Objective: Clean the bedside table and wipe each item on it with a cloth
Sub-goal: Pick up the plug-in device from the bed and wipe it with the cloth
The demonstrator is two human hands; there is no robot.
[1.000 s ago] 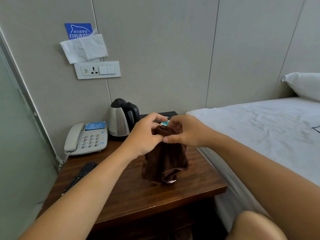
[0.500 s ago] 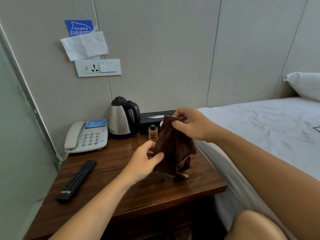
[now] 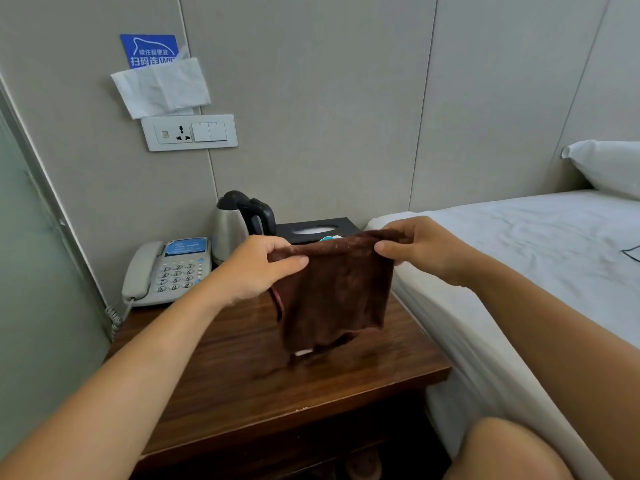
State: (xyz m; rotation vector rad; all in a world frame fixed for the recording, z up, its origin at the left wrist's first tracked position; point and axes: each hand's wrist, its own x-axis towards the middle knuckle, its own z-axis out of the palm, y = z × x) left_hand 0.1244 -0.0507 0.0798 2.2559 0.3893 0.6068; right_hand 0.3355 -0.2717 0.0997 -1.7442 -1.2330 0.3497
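A dark brown cloth [image 3: 332, 292] hangs spread out above the wooden bedside table [image 3: 242, 386]. My left hand [image 3: 256, 268] pinches its upper left corner and my right hand [image 3: 415, 247] pinches its upper right corner. The cloth's lower edge dangles just above the tabletop. Behind it stand a steel kettle [image 3: 232, 226] with a black handle and a black tissue box [image 3: 315, 228]. A grey telephone [image 3: 166, 271] sits at the table's back left. The cloth and my left arm hide whatever else lies on the table.
A bed with a white sheet [image 3: 519, 254] and pillow [image 3: 609, 164] borders the table on the right. A wall socket panel [image 3: 190, 132] with a tissue [image 3: 161, 86] tucked above it is on the wall. My knee [image 3: 502, 452] shows at the bottom right.
My left hand rose from the cloth's lower part to its top edge, and both hands pulled apart, spreading the cloth flat. The remote and small bottle are now hidden.
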